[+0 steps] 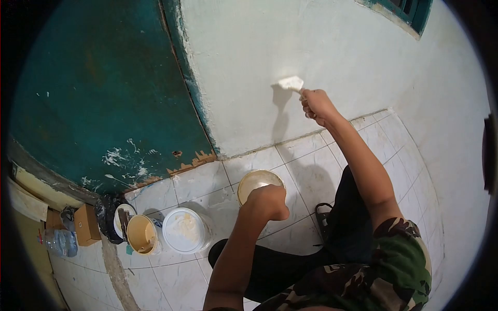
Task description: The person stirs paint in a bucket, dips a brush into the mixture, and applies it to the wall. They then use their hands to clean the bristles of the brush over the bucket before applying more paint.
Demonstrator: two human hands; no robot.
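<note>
My right hand (317, 106) is closed around the handle of a paintbrush (291, 83). The white-coated brush head is at the pale wall (249, 57), and its shadow falls below and to the left. Lower down, my left hand (267, 202) is a fist over the near side of a small round bucket (251, 182) with pale liquid inside. The hand hides that part of the rim, so exactly where the fingers grip does not show.
A lidded white bucket (185, 230), a cream bucket (142, 234) and a black plastic bag (107, 212) stand on the tiled floor. Beyond are a cardboard box (86, 225) and a clear plastic bottle (60, 242). A paint-spattered green door (104, 93) adjoins the wall.
</note>
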